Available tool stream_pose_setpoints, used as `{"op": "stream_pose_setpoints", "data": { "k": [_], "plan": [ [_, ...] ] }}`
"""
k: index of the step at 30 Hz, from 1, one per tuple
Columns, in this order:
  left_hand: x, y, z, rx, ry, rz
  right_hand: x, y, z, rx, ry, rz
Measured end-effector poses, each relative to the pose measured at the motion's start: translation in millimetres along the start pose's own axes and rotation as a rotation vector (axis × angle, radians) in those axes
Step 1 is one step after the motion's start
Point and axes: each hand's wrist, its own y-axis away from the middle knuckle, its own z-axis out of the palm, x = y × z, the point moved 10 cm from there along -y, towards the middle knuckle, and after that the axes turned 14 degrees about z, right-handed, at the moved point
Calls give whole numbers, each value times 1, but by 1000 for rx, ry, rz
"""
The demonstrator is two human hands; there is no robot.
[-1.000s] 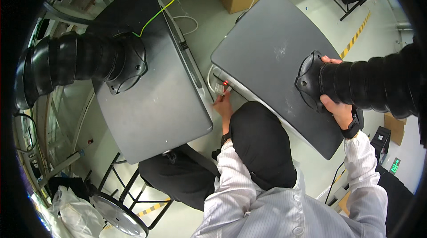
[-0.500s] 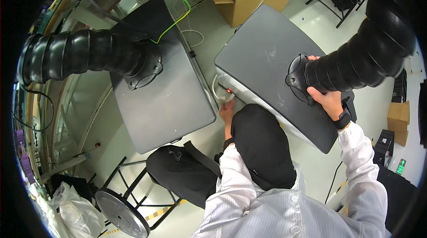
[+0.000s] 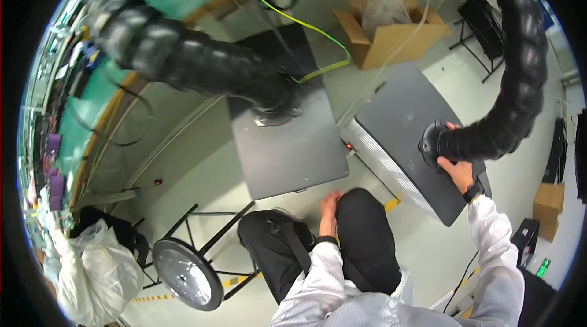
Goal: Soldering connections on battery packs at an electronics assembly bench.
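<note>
My right hand [image 3: 457, 172] is wrapped around the lower end of a black ribbed duct hose [image 3: 483, 141], where its flange meets the top of the right grey box-shaped machine [image 3: 403, 113]. The thumb shows on the near side, fingertips on the far side. My left hand [image 3: 330, 203] is beside my knee, below the gap between the two machines. Its fingers look bunched together, with nothing visible in them. A second ribbed hose [image 3: 202, 61], blurred, joins the top of the left grey machine [image 3: 290, 156]. A small red light [image 3: 349, 146] glows between the machines.
An open cardboard box [image 3: 397, 43] with clear plastic stands behind the right machine. A round black stool [image 3: 188, 275] and white plastic bags [image 3: 104, 263] are at lower left. A green-topped bench [image 3: 98, 104] curves along the left. A yellow-green cable [image 3: 287, 15] hangs across the back.
My left hand has drawn back from the white cable between the machines to beside my knee. My right hand stays on the hose. The view has shifted, showing more of the bench.
</note>
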Motion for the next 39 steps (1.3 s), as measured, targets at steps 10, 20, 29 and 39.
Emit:
{"op": "stream_pose_setpoints", "data": {
  "k": [10, 20, 29, 39],
  "plan": [
    [250, 159, 0, 407, 41, -123, -51, 125, -122, 182, 22, 377],
    [755, 307, -64, 604, -164, 695, -446, 135, -100, -250, -519, 183],
    [1120, 299, -74, 613, -869, 1511, -762, 48, -99, 62, -109, -361],
    [1265, 168, 51, 29, -1459, 1353, -902, -73, -45, 260, 640, -425]
  ]
}}
